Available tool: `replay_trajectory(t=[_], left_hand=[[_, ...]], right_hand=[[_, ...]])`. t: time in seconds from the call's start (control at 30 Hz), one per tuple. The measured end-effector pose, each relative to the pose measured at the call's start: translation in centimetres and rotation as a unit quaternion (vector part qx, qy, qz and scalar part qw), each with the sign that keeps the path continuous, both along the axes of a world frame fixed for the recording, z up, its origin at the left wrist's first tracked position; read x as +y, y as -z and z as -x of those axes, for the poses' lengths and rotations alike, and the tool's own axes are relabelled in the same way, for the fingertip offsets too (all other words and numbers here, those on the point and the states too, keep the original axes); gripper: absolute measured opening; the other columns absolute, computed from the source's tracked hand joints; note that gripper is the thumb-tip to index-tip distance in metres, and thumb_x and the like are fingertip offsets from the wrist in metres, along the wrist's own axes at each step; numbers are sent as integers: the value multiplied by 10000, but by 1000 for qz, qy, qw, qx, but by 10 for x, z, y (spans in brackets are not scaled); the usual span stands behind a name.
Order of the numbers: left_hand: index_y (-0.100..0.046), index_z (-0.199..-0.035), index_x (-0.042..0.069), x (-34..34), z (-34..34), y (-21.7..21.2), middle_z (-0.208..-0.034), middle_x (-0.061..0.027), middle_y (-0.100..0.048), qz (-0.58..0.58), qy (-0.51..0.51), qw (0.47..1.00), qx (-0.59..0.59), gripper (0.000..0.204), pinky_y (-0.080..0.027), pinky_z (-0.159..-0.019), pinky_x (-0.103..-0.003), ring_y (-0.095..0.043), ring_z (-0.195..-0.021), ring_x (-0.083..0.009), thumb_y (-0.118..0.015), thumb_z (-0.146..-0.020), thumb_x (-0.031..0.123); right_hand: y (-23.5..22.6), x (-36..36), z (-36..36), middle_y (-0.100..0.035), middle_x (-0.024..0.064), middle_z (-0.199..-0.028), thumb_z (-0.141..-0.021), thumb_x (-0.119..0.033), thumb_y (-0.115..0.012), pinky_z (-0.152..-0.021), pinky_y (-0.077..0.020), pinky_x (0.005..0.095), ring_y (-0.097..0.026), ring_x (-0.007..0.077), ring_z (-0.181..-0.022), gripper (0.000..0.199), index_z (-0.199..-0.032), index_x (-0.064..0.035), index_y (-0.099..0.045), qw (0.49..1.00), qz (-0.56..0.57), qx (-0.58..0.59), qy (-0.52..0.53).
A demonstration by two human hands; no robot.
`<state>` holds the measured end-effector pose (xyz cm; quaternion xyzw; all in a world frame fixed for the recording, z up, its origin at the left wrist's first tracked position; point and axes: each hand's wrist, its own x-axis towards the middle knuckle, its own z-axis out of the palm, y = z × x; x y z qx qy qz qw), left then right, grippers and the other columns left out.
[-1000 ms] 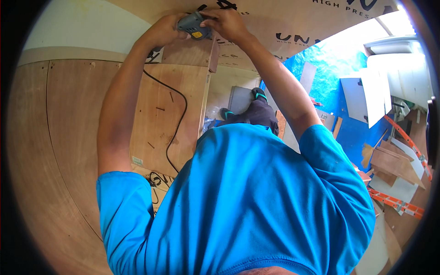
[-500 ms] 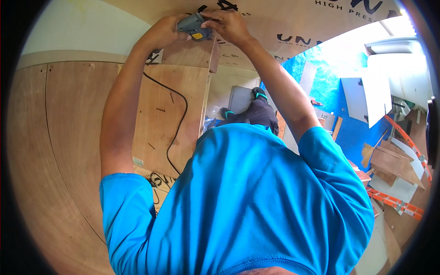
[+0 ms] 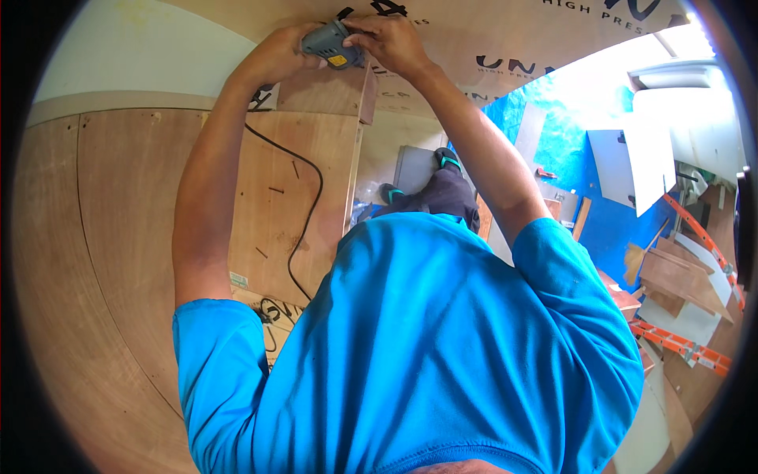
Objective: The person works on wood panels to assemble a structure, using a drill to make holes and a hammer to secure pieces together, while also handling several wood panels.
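At the top of the head view, both my arms are raised in front of me. My left hand (image 3: 278, 55) is wrapped round the body of a grey corded power tool (image 3: 325, 46) with a yellow label. The fingers of my right hand (image 3: 395, 46) close on the tool's right end. It is held up against or close to a plywood sheet (image 3: 450, 43) with dark printing; the contact itself is hidden by the tool and my hands. A black cord (image 3: 320, 186) hangs below my left hand and runs down over a wooden panel.
Wooden panels (image 3: 142, 237) stand at the left, with several screws or nails (image 3: 276, 189) on the middle one. On the right, a blue tarp (image 3: 572, 158) bears white boards (image 3: 632, 170), timber offcuts (image 3: 683, 276) and an orange ladder (image 3: 687, 351). My sandalled feet (image 3: 446, 160) are below.
The power tool and both hands have shifted very slightly to the left. My grip on it looks the same.
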<state>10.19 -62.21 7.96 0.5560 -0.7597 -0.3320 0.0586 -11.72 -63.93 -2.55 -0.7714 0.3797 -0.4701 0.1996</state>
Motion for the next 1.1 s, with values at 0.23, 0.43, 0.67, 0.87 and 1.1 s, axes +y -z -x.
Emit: replay_trajectory(t=[0.23,0.43,0.67,0.87,1.1], left_hand=[[-546,-1420,85,-10,-6,8,-1025,-79,-685,3,39,999,3,615,-557,-607,-306,-642,-792,-155,-742,-838,75],[-532,-1413,52,-19,-4,6,-1031,-106,-679,23,78,996,-41,629,-555,-607,-311,-645,-769,-186,-748,-823,54],[-522,-1388,29,-19,3,2,-1179,-179,-670,86,141,984,-73,650,-547,-891,-389,-679,-1012,-311,-738,-775,-5],[-526,-1392,19,-28,-2,-3,-1201,-193,-670,37,122,989,-69,674,-506,-982,-406,-652,-1117,-335,-744,-757,-36],[-513,-1425,37,-5,-6,-33,-1164,-171,-674,60,60,995,-53,695,-562,-724,-363,-676,-861,-249,-735,-770,-28]], right_hand=[[-2,1,2,-750,106,-963,-823,-317,-780,-773,-560,402,-712,311,-855,339,-1115,-144,-766,1000,-27,-3,-7],[-1,1,5,-746,113,-974,-830,-330,-779,-785,-556,402,-706,321,-877,341,-1089,-110,-757,999,-25,-14,-20],[13,-12,10,-637,132,-1222,-881,-276,-729,-856,-550,415,-674,313,-1010,425,-1235,-62,-633,995,6,77,-60],[11,-3,8,-682,111,-1166,-884,-317,-745,-847,-552,430,-679,305,-993,430,-1224,-73,-644,996,-42,66,-39],[-10,8,1,-749,145,-942,-885,-242,-769,-763,-571,362,-720,301,-814,273,-1084,-55,-753,978,-91,-178,-66]])
